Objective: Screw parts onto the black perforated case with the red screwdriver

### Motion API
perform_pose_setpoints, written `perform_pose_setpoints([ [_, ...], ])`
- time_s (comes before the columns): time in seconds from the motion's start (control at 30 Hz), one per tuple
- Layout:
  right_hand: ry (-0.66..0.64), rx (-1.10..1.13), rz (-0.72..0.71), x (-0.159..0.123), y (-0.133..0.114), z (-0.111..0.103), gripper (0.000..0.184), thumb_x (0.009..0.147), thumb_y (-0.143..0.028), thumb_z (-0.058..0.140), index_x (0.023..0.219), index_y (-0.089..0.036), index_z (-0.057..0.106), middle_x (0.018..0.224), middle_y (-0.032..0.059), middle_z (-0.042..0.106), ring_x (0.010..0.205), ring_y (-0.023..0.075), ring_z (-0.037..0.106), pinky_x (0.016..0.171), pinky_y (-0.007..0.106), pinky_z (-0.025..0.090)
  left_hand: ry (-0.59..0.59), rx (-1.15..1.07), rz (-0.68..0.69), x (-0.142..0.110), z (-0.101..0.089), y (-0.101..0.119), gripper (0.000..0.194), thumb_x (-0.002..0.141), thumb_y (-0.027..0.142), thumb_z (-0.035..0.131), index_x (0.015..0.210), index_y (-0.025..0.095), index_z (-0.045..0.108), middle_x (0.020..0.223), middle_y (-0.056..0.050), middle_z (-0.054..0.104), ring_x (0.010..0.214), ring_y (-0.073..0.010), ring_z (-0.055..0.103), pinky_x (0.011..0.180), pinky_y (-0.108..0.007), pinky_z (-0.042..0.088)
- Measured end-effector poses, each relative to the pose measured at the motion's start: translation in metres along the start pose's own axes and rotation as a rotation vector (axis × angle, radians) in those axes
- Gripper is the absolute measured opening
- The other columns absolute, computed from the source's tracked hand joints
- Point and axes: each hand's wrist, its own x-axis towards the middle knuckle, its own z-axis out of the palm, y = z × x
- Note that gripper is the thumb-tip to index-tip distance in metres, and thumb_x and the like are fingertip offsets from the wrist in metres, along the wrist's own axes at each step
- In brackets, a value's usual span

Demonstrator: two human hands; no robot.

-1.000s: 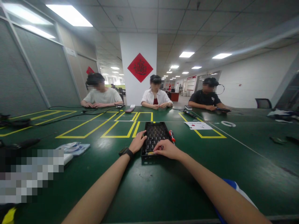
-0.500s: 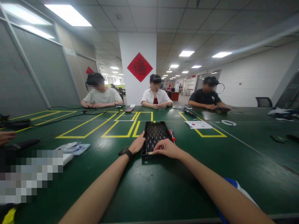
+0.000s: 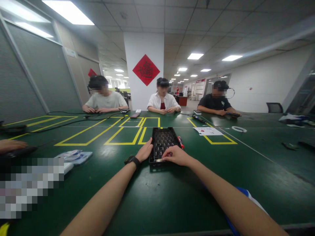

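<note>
A shallow black plastic tray [image 3: 164, 137] with rows of small pegs or slots lies before me on the green table. My left hand [image 3: 145, 150], a dark watch at its wrist, grips the tray's left wall. Over the near right part of the tray my right hand [image 3: 176, 155] has thumb and fingertips pinched together. Whatever is between those fingertips is too small to make out. By them, a small pale piece [image 3: 159, 160] lies at the tray's near end. A red-handled tool [image 3: 181, 142], partly hidden, sits against the tray's right side.
Yellow tape [image 3: 120, 131] marks the table. A white paper sheet [image 3: 208, 131] and a white ring [image 3: 239, 129] lie to the right, plastic packets [image 3: 73, 156] to the left. A co-worker's hand [image 3: 13, 148] is at far left; three people sit opposite. Blue-and-white material [image 3: 246, 196] lies under my right forearm.
The camera view has shifted slightly. Both hands keep nearly the same place on the tray, the right fingertips still pinched near its close end. The co-worker's hand at far left reaches further in.
</note>
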Motion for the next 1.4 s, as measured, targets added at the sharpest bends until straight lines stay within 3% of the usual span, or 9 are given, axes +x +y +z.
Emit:
perform_pose_setpoints([
  [0.5, 0.013, 0.021, -0.003, -0.0007, -0.0005, 0.0, 0.027, 0.071, -0.038, 0.063, 0.085, -0.016, 0.07, 0.075, 0.0044, 0.066, 0.064, 0.0119, 0.054, 0.061, 0.023, 0.04, 0.014, 0.045, 0.03, -0.0018, -0.0043, 0.0046, 0.058, 0.079, 0.028, 0.037, 0.132, 0.006, 0.035, 0.141, -0.011, 0.029, 0.13, -0.0205, 0.027, 0.109, -0.032, 0.018],
  [0.7, -0.004, 0.033, 0.01, -0.0004, 0.0022, 0.001, 0.026, 0.073, -0.037, 0.061, 0.086, -0.016, 0.071, 0.074, 0.0046, 0.067, 0.065, 0.0129, 0.056, 0.063, 0.024, 0.041, -0.011, 0.012, 0.015, -0.0028, -0.0052, 0.0038, 0.058, 0.078, 0.029, 0.039, 0.132, 0.01, 0.036, 0.142, -0.009, 0.028, 0.131, -0.0207, 0.025, 0.109, -0.031, 0.017],
  [1.03, -0.003, 0.167, 0.012, -0.0002, 0.0049, 0.0051, 0.031, 0.071, -0.037, 0.063, 0.093, -0.015, 0.066, 0.075, 0.0042, 0.067, 0.063, 0.0113, 0.057, 0.06, 0.022, 0.043, -0.026, -0.024, 0.04, -0.0047, -0.0038, 0.0006, 0.057, 0.084, 0.032, 0.029, 0.134, 0.005, 0.03, 0.143, -0.011, 0.026, 0.132, -0.0175, 0.024, 0.11, -0.032, 0.015],
  [1.4, -0.005, 0.118, 0.008, 0.0, 0.0024, 0.0041, 0.027, 0.073, -0.036, 0.061, 0.089, -0.016, 0.067, 0.073, 0.0036, 0.067, 0.061, 0.0106, 0.055, 0.059, 0.022, 0.042, -0.002, 0.019, 0.056, -0.0035, -0.0047, 0.0022, 0.055, 0.084, 0.031, 0.032, 0.133, 0.006, 0.034, 0.141, -0.011, 0.029, 0.13, -0.0181, 0.028, 0.11, -0.031, 0.017],
])
